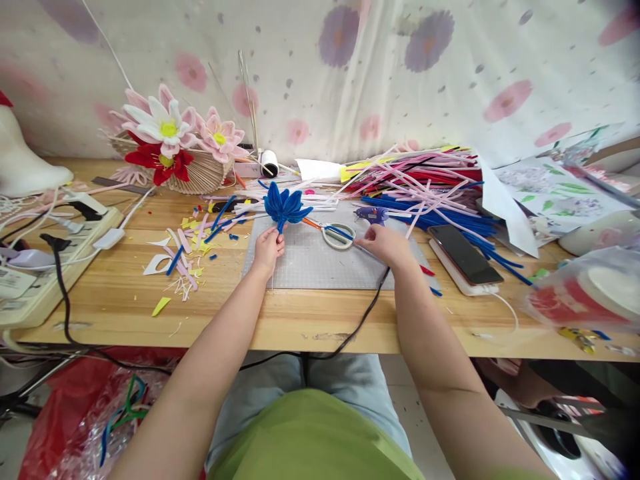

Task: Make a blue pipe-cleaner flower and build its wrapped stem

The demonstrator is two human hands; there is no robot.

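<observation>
**One blue flower formed, plenty of stems unused**

One view only, from the head camera, so we read it from left to right.

On the left, our left hand [269,248] has its fingers closed around the stem of a blue pipe-cleaner flower [285,205], holding it upright over the far edge of the grey cutting mat [310,260]. We count several petals already shaped and gathered into a head, so we judge the bloom itself largely built. Pink, yellow and blue offcuts [185,257] lie on the bench [210,313] just beside that hand.

In the middle, our right hand [387,244] rests on the mat by the scissors [333,233], its fingers curled and reaching toward the handle; we cannot tell whether they grip anything. A blue glue gun [373,214] lies just beyond, its black cord running off the near edge of the bench.

On the right, a large heap of pink, red and blue pipe cleaners [430,183] sits untouched, next to a phone [464,254].

At the far left, a basket [203,175] holds finished pink, white and red flowers [165,133]. We judge the blue one unfinished by comparison.
</observation>
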